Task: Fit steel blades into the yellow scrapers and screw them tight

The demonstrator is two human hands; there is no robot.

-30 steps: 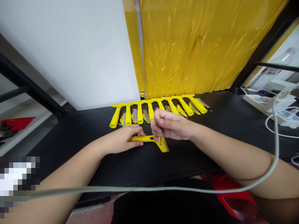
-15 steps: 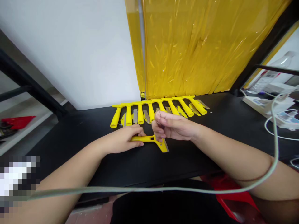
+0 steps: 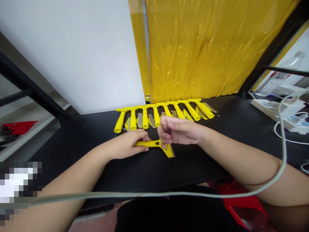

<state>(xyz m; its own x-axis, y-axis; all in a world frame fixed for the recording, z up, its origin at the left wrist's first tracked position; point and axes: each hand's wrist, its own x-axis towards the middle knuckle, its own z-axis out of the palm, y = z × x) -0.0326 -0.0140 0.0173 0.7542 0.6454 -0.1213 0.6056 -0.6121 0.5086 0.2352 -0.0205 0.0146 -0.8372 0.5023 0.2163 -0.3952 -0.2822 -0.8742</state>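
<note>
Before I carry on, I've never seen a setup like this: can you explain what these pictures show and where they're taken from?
There is no machine here: these are a person's two bare hands. One camera, worn on the person's head, looks forward and down.

The left hand grips the handle of a yellow scraper above a black table. The right hand is curled over the scraper's blade end; whether its fingers hold something small, I cannot tell.

Farther back stands a row of yellow handles, with flat metal blades and small yellow plates lying among them. The pale cable crosses the view in front of both arms.
</note>
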